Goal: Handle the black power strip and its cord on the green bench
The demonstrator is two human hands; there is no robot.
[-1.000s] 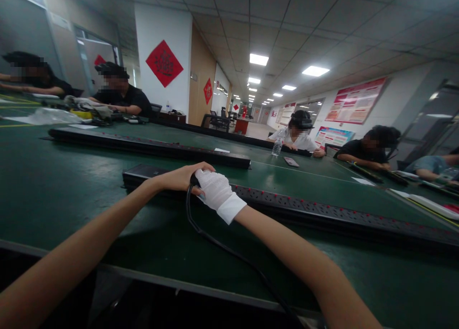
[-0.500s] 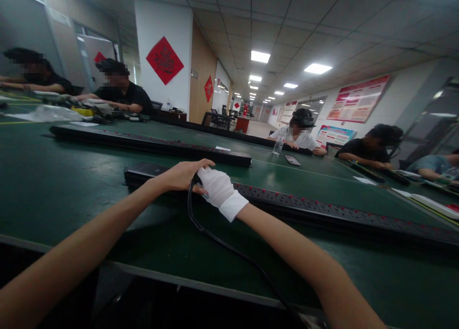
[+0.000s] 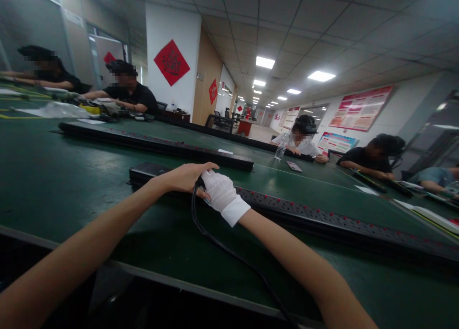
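Observation:
A long black power strip (image 3: 304, 210) with rows of sockets and small red dots lies across the green table in front of me. My left hand (image 3: 188, 177) is bare and curled around the top of a black cable (image 3: 195, 212), its thumb below and fingers above. Against it presses my right hand (image 3: 218, 188), in a white glove and closed. What the gloved fingers hold is hidden between the two hands. The cable loops down from there toward the table's near edge. Behind my left wrist shows the strip's plain black end (image 3: 143, 170).
A second black power strip (image 3: 161, 145) lies farther back. Beyond it stand a water bottle (image 3: 280, 149) and a phone (image 3: 294, 166). Clear plastic wrap (image 3: 64, 110) lies at the left. Several people sit working around the table. The table's near edge (image 3: 161, 280) runs below my forearms.
The whole view has shifted slightly, so the scene sits a little farther right and lower. Both hands keep the same hold and place at the strip.

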